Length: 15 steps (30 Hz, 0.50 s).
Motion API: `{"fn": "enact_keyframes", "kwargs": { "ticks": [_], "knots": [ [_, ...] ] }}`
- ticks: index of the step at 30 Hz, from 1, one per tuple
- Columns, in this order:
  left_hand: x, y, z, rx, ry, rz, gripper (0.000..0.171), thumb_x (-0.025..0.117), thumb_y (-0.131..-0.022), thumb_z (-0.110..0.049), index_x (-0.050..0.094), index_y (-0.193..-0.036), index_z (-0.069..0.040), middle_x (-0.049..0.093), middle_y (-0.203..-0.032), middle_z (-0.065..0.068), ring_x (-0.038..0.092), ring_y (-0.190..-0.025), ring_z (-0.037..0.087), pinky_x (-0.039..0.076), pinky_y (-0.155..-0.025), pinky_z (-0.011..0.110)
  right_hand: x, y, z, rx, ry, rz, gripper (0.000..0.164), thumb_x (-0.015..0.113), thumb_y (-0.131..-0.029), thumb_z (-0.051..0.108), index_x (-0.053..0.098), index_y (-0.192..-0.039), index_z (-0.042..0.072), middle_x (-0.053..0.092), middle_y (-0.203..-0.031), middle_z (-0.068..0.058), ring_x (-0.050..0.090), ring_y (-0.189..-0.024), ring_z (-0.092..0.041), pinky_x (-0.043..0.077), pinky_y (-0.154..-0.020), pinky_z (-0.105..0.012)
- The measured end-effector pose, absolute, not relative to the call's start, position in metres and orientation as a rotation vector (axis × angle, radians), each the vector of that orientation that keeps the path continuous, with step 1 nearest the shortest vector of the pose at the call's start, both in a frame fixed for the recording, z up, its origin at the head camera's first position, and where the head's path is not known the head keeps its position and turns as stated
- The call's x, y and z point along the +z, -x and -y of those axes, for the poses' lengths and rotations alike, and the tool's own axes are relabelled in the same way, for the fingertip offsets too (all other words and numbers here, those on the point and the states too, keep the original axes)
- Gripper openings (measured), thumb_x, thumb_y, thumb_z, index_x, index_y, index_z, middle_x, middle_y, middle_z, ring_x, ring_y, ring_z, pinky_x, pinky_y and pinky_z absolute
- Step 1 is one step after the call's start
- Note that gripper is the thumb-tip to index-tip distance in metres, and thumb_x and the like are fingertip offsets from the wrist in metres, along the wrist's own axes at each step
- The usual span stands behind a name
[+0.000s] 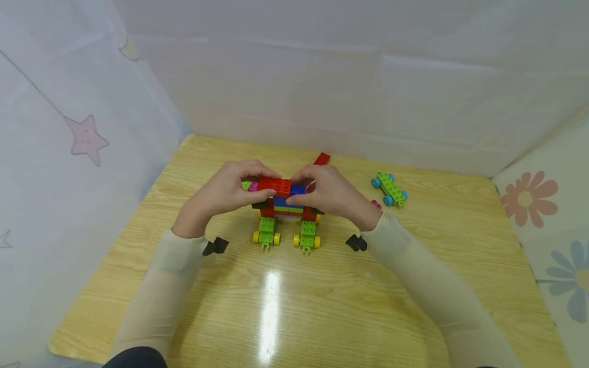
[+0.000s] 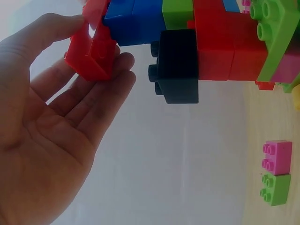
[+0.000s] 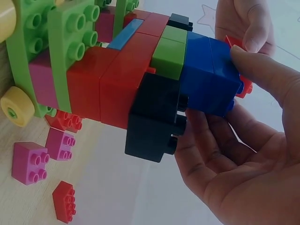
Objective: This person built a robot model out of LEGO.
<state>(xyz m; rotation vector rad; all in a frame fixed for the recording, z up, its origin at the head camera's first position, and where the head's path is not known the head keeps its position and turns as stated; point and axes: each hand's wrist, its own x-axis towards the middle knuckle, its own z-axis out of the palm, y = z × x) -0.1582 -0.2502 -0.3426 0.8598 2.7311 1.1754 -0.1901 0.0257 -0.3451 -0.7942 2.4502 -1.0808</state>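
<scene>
A toy built of interlocking bricks stands on the table, on two green wheeled bases with yellow wheels. My left hand pinches a red brick over the top left of the build, thumb in front and fingers behind. In the left wrist view this red brick sits askew against the blue bricks. My right hand grips the upper blue bricks, its thumb on one face and fingers round the other. Black bricks jut from the sides, between green and red layers.
A green wheeled base with blue wheels lies to the right, near a pink brick. Behind the build is a red brick. Loose pink and green bricks lie beyond it. A pale cloth hangs along the table's back edge.
</scene>
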Motion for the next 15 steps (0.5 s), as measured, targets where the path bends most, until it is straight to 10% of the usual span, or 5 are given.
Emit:
{"fn": "enact_keyframes", "kwargs": {
  "ticks": [15],
  "knots": [
    [-0.3334, 0.1548, 0.2477, 1.108, -0.917, -2.752, 0.029, 0.086, -0.100, -0.015, 0.083, -0.129, -0.014, 0.082, -0.119, 0.000, 0.069, -0.096, 0.015, 0.061, -0.083, 0.035, -0.3459, 0.1839, -0.0222, -1.196, 0.879, -2.456, 0.040, 0.089, -0.099, 0.036, 0.079, -0.132, 0.015, 0.081, -0.125, 0.000, 0.078, -0.113, -0.020, 0.066, -0.106, -0.043]
  ]
}}
